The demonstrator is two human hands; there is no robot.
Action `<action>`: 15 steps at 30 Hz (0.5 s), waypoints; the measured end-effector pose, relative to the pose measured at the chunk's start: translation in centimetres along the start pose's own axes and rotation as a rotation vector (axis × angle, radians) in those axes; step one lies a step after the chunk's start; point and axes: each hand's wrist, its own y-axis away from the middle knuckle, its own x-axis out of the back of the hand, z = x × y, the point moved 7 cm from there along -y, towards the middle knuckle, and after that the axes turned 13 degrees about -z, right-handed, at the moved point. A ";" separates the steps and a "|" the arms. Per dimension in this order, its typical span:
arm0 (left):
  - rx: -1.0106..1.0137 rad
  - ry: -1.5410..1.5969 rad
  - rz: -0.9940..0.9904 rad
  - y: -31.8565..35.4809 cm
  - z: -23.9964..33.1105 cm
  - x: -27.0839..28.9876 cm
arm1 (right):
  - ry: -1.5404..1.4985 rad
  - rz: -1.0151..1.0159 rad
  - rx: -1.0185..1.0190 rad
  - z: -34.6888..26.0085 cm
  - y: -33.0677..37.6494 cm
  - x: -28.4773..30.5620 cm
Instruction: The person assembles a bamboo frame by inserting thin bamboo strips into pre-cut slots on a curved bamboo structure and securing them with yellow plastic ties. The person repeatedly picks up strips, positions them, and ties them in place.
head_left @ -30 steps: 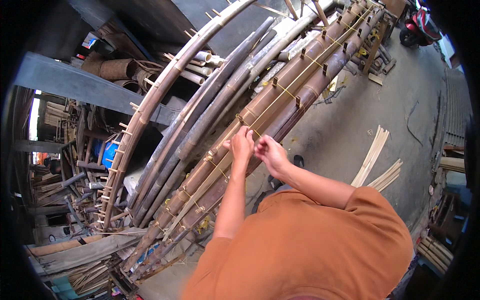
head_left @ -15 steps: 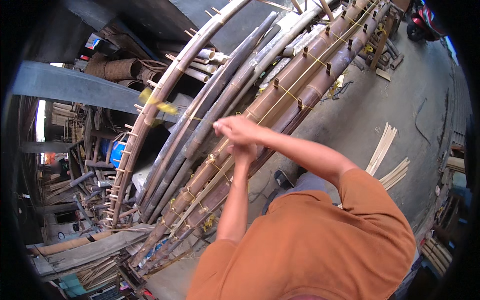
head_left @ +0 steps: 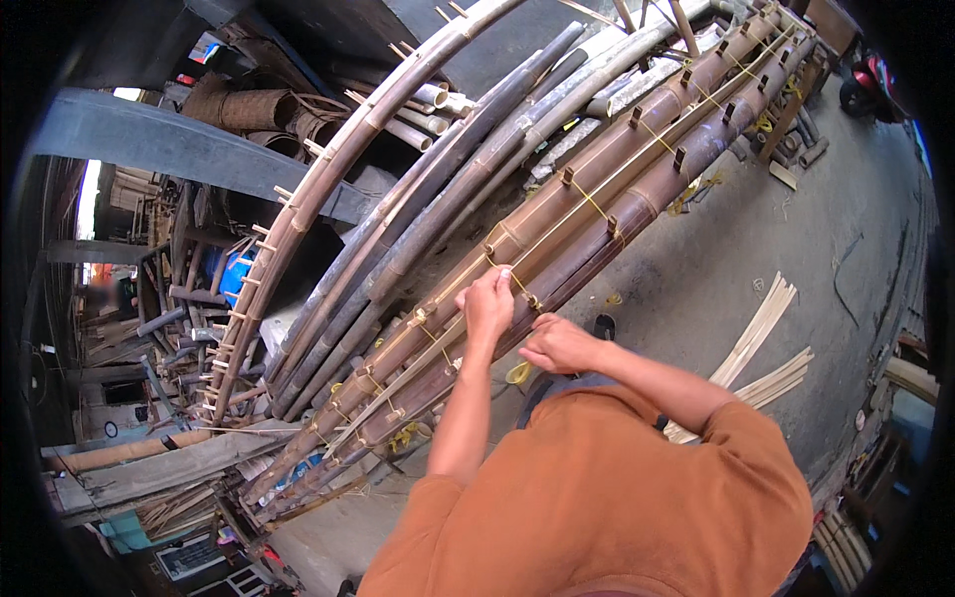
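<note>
Two long brown bamboo poles (head_left: 587,224) lie side by side on a slant, with upright pegs (head_left: 635,117) along them and yellow cord (head_left: 589,199) strung across from peg to peg. My left hand (head_left: 487,303) is closed over the poles, its fingertips pinching the cord beside a peg. Just right of it, at the near pole's edge, my right hand (head_left: 559,345) is closed, apparently on the cord's free part; the thin strand there is hard to see. A looped yellow bundle of cord (head_left: 519,373) hangs below the poles near my right hand.
Beyond the poles lie several grey bamboo poles (head_left: 438,209). A curved pole with pegs (head_left: 298,214) rises at the left. Pale split strips (head_left: 746,343) rest on the concrete floor (head_left: 796,239) at right. A red motorbike (head_left: 870,90) stands at the far right.
My right hand has come down and right from above my left hand, to the near pole's edge. The yellow bundle, blurred in the air beyond the poles before, now hangs on the near side.
</note>
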 end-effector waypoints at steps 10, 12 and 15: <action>-0.119 0.054 0.250 -13.6 -5.1 3.2 | 0.316 -0.076 -0.205 -1.4 -0.8 -0.9; -0.114 0.002 0.203 -13.3 -5.3 3.8 | 0.388 -0.075 -0.272 -3.1 -0.7 -1.3; -0.078 -0.030 -0.012 -8.2 -3.6 6.7 | 0.376 0.064 -0.268 -7.3 -1.3 -2.7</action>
